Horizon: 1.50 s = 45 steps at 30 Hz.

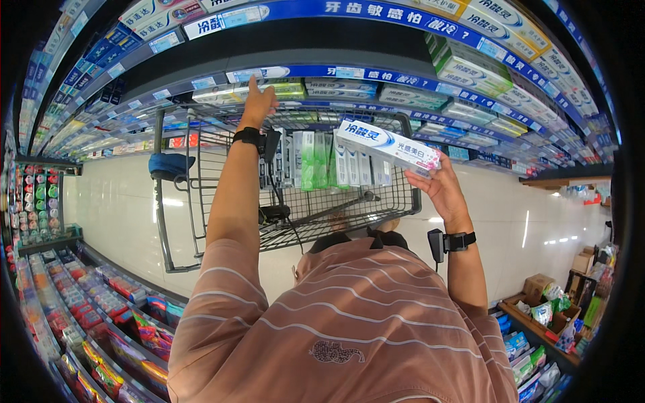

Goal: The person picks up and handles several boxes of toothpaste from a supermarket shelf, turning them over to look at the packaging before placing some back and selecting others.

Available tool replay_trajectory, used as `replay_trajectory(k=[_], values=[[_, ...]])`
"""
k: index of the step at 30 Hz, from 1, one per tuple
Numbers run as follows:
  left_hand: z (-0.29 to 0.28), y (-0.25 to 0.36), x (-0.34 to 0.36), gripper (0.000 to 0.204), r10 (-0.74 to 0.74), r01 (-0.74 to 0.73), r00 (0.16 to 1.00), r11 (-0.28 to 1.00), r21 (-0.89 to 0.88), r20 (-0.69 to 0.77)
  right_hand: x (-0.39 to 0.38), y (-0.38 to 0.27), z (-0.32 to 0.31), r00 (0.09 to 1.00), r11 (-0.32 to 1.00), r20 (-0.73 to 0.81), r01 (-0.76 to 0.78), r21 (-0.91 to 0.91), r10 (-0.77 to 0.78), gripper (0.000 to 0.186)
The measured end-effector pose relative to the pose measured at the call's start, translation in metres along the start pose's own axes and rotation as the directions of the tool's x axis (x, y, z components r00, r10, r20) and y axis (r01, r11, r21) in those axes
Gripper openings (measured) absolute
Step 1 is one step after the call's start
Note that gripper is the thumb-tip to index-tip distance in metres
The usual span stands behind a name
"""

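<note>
My right hand [443, 191] grips one end of a white toothpaste box [384, 145] with blue and pink print, holding it tilted above the right side of a wire shopping cart [161, 208]. Over the cart's far side, my left hand [261, 106] reaches to the shelf. Its index finger is stretched out at a label on the shelf edge [403, 81], and nothing shows in the hand; whether the fingertip touches is unclear. Standing in the cart are several green-and-white boxes [310, 161] and white boxes [347, 168], partly hidden by the held box.
Shelves ahead carry rows of toothpaste boxes [474, 64]. A dark blue item [171, 166] hangs at the cart's left end. Packaged goods fill racks [101, 309] at lower left. Cardboard boxes [537, 287] and bags stand on a low shelf at right. Pale floor tiles [500, 221] surround the cart.
</note>
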<state>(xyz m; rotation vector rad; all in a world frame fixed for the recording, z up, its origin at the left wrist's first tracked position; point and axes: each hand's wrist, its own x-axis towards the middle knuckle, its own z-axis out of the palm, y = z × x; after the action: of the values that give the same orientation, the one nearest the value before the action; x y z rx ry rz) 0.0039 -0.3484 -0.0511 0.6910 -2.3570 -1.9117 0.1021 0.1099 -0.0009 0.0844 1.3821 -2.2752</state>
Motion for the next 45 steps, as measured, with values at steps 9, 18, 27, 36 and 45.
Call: replay_trajectory(k=[9, 18, 27, 36, 45], values=[[0.002, 0.001, 0.005, 0.085, -0.011, 0.011, 1.000, 1.000, 0.017, -0.004, 0.005, 0.000, 0.008, 1.000, 1.000, 0.004, -0.003, -0.012, 0.003, 0.051], [-0.002, 0.001, 0.005, 0.085, 0.001, -0.001, 1.000, 1.000, 0.015, 0.014, 0.010, 0.001, 0.018, 1.000, 1.000, 0.029, -0.010, -0.018, 0.010, 0.050], [0.009, 0.015, -0.034, 0.073, 0.048, -0.040, 0.993, 0.996, -0.074, 0.105, 0.012, -0.002, 0.030, 0.999, 0.999, 0.040, -0.007, -0.035, 0.008, 0.049], [0.044, 0.017, -0.136, 0.067, 0.139, -0.003, 0.895, 0.952, -0.306, 0.423, 0.022, -0.007, 0.043, 0.994, 0.999, 0.107, -0.018, -0.035, 0.021, 0.049], [0.028, 0.009, -0.148, 0.056, 0.209, -0.075, 0.912, 0.931, -0.358, 0.354, 0.029, -0.005, 0.056, 0.986, 0.999, 0.163, -0.043, -0.006, 0.043, 0.047]])
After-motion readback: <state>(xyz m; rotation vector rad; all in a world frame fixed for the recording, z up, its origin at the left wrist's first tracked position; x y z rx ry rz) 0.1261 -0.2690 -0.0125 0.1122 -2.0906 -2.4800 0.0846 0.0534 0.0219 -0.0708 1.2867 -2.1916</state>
